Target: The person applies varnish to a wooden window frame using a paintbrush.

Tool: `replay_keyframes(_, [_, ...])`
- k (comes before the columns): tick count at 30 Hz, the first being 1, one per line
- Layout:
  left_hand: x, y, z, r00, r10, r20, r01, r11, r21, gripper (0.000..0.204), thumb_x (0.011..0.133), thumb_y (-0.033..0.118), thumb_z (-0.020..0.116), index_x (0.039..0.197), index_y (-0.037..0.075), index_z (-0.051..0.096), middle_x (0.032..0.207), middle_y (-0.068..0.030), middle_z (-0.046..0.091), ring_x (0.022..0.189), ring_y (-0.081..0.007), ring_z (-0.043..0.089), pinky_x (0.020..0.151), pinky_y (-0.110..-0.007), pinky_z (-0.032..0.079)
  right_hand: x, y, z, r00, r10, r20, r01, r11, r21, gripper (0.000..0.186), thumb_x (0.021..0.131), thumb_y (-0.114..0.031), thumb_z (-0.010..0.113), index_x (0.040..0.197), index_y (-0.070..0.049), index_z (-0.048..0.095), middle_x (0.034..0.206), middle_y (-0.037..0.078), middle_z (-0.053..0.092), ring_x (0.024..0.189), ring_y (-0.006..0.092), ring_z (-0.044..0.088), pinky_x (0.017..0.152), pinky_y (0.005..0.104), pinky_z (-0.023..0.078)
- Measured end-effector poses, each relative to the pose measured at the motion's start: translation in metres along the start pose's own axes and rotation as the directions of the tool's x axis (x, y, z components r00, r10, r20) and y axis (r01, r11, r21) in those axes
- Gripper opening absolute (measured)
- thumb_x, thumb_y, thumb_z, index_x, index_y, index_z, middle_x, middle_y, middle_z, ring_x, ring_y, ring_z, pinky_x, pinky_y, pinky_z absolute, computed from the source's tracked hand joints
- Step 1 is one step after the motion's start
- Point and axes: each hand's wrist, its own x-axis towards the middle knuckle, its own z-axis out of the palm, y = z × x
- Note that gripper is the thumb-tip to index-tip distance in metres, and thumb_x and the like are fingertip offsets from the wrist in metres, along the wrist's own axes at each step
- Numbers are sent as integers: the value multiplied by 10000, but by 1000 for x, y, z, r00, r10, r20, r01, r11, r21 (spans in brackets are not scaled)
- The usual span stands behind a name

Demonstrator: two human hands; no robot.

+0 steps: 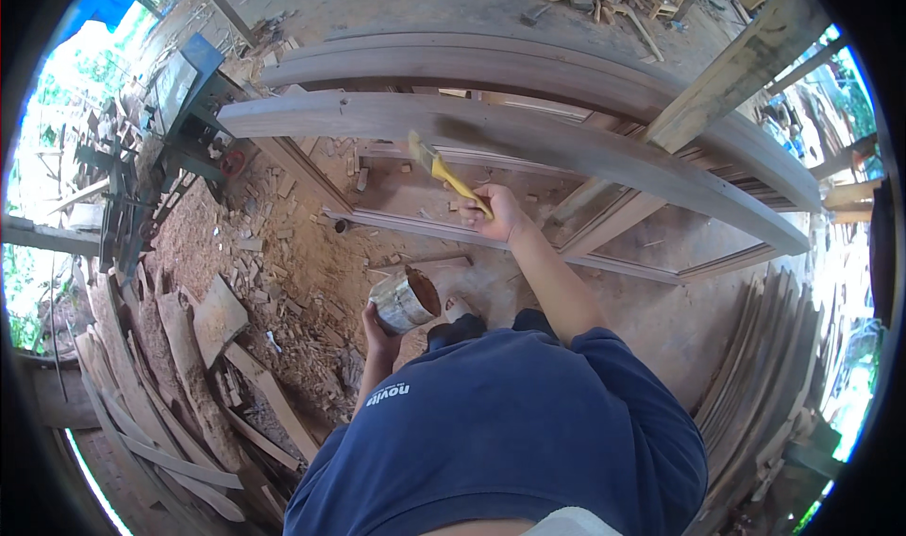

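Observation:
My right hand (497, 212) is closed round the yellow handle of a paintbrush (455, 182). The pale bristles point up and away, close to the lower edge of a long wooden beam (585, 147); whether they touch it I cannot tell. A darker patch shows on that beam just right of the bristles. Lower and to the left, my left hand (379, 336) grips the side of a paint-smeared tin can (400, 308). The can is tilted, with its open mouth toward the right and brown inside. Part of the left hand is hidden behind the can.
A second wooden beam (377, 57) runs behind the first. Wooden frames (425, 229) lie below them. A green machine (179, 111) stands at the left, above wood chips (198, 234). Planks lean at the lower left (193, 376) and right (746, 347). A slanted post (727, 74) crosses the beams.

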Motion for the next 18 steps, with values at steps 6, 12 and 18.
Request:
replay_keyframes(6, [4, -3, -5, 999, -23, 43, 20, 997, 73, 655, 878, 534, 436, 1397, 136, 417, 1360, -109, 507, 1249, -315, 487, 1031, -511, 385, -15, 0, -28, 878, -272, -393, 123, 924, -363, 295, 950, -330, 569, 1049, -58, 517, 627, -57, 370, 433, 58, 337, 422, 243, 282])
replay_keyframes(12, [8, -6, 5, 995, -53, 84, 45, 994, 96, 655, 895, 521, 410, 1396, 99, 412, 1346, -118, 521, 1234, -308, 508, 1041, -479, 386, -145, -49, -31, 452, -744, -492, 298, 646, -703, 283, 940, -276, 616, 1186, -156, 546, 584, -101, 342, 417, 8, 316, 344, 193, 217])
replay_keyframes(18, [-2, -4, 15, 995, -91, -44, 96, 986, 139, 646, 901, 512, 403, 1395, 95, 411, 1344, -118, 521, 1235, -307, 507, 1039, -484, 386, -262, -97, -108, -73, -657, -750, 506, 624, -596, 181, 955, -226, 562, 1095, -113, 538, 613, -56, 404, 422, 58, 362, 336, 232, 265])
